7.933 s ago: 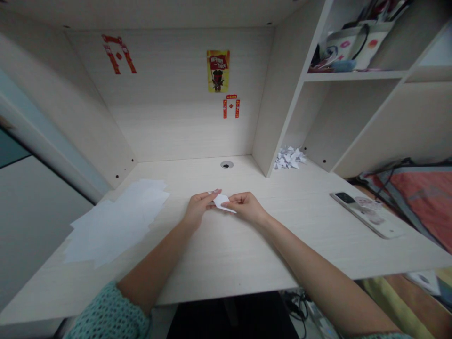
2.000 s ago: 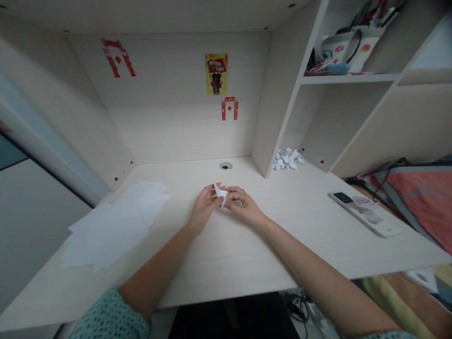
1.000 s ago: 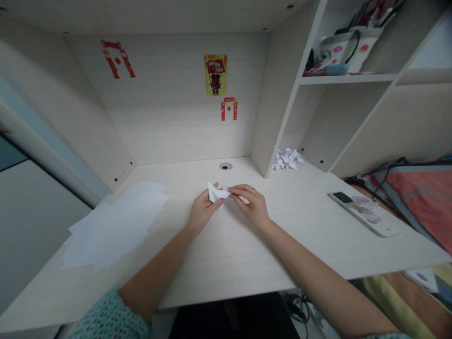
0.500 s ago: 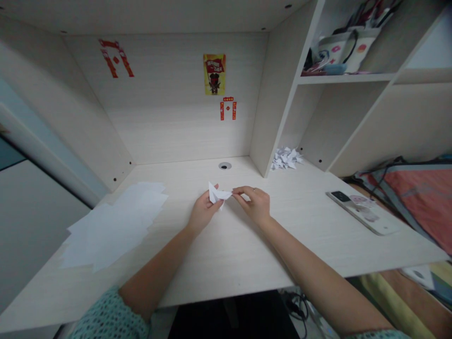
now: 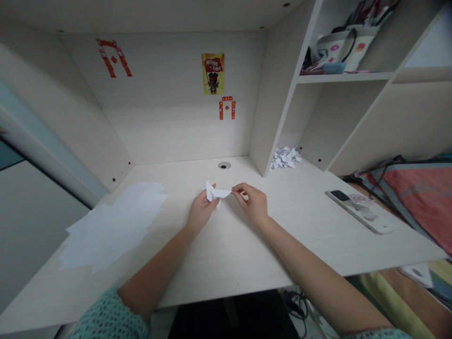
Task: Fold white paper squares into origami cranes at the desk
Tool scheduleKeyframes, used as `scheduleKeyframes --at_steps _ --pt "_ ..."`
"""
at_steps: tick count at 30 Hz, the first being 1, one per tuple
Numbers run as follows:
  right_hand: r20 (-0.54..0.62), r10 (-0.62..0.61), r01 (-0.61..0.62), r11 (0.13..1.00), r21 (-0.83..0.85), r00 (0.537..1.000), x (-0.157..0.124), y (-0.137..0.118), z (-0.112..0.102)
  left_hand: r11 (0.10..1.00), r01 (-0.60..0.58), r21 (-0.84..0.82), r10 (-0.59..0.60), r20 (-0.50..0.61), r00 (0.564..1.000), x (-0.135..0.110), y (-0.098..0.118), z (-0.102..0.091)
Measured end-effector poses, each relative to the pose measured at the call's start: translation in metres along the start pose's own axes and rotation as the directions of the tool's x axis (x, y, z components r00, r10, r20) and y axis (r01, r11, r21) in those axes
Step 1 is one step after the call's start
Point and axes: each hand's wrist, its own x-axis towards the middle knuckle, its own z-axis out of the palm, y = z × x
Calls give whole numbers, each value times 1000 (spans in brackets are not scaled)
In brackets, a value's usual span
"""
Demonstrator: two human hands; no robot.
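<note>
A white folded paper crane [image 5: 219, 193] is held between my two hands above the middle of the desk. My left hand [image 5: 202, 209] is closed around its left part, thumb on the near side, and a pointed flap stands up beyond the fingers. With thumb and forefinger, my right hand [image 5: 252, 200] pinches the thin tip at the right end. Part of the folded paper is hidden behind the left fingers.
White paper sheets [image 5: 116, 223] lie fanned out on the desk's left side. Small folded paper pieces [image 5: 285, 157] are heaped in the lower right cubby. A phone [image 5: 360, 211] lies at the right. Upright dividers and a shelf [image 5: 344, 77] holding cups [image 5: 332, 49] bound the desk.
My left hand has shifted slightly left with the paper, and its right part looks drawn straighter toward the right hand. Both hands keep their hold.
</note>
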Motion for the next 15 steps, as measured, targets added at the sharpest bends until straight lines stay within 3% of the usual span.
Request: scheduleKeyframes --at_steps 3,7,15 --pt "2 18 -18 993 118 1000 2 -6 -3 1000 -2 -19 1 -41 999 1 0 -1" --pt "80 -106 81 960 267 991 2 -14 -4 999 -20 -39 18 -46 999 1 1 -1" --pt "103 -174 144 958 250 979 -2 -9 3 998 -64 3 64 28 998 -3 1 0"
